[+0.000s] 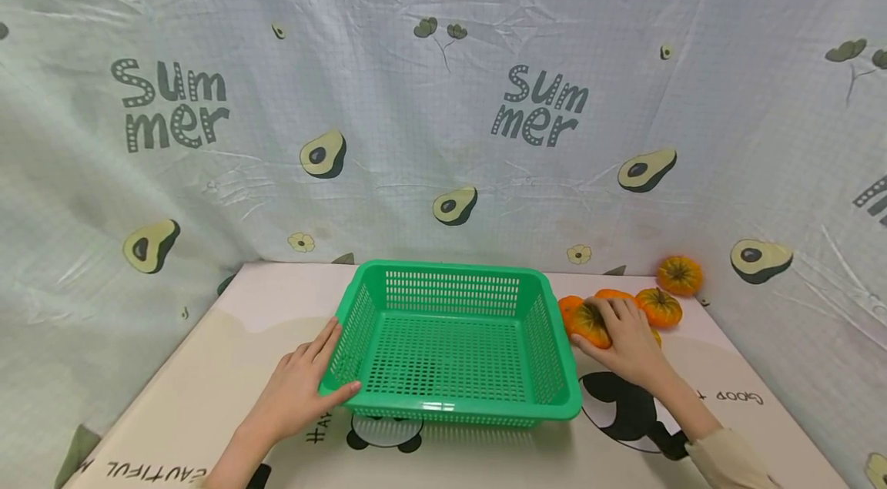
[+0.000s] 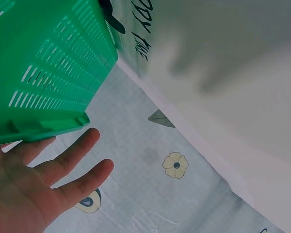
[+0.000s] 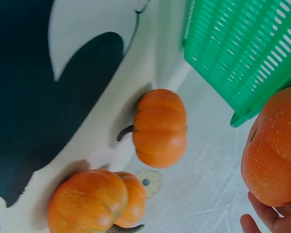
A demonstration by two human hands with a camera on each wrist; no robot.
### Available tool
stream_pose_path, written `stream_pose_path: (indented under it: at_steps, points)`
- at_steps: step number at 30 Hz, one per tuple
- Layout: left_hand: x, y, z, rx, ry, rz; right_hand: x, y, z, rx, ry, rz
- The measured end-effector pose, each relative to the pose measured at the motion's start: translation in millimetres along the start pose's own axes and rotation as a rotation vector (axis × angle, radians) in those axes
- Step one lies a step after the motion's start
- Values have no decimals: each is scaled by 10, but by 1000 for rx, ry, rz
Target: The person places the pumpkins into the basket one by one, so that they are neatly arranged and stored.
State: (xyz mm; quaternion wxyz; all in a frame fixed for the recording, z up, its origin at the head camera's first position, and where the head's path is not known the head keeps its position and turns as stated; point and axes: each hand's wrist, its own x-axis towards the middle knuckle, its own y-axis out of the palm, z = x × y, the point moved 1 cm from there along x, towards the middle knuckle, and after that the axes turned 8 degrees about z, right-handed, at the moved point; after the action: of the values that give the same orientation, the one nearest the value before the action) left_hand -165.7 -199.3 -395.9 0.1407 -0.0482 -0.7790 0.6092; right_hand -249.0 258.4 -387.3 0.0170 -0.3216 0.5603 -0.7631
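A green plastic basket [image 1: 457,406] with slotted walls stands on the table, and its floor shows bare in the head view. My left hand [image 1: 294,396] rests at its left front corner, fingers straight along the side and thumb over the rim. In the left wrist view the spread fingers [image 2: 82,145] touch the basket's rim. Right of the basket, my right hand [image 1: 627,343] grips a small orange pumpkin [image 1: 589,325] with greenish streaks. The right wrist view shows this pumpkin [image 3: 274,150] close to the basket's rim, fingertips beneath it.
More small pumpkins lie around my right hand: one orange pumpkin [image 1: 570,308] by the basket, a streaked pumpkin [image 1: 661,309] farther right and another pumpkin [image 1: 679,276] in the back corner. A printed cloth [image 1: 388,219] hangs behind the table and along its sides.
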Motion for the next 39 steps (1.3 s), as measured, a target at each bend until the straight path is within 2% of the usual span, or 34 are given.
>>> stream_pose_path:
  at_steps: [7,15,30,35,39]
  points:
    - [-9,-1,-6,-5,-3,3,115,-56,60,-9,-47,-46]
    - [-2,-4,-15,-16,5,-2,247,-85,126,18,-90,-21]
    - [2,-4,5,6,2,1,553,117,303,-4,-254,-49]
    - [1,-10,-4,-2,-2,3,627,175,357,-2,-266,-17]
    - [0,-16,-6,-5,-3,4,683,218,387,-6,-250,42]
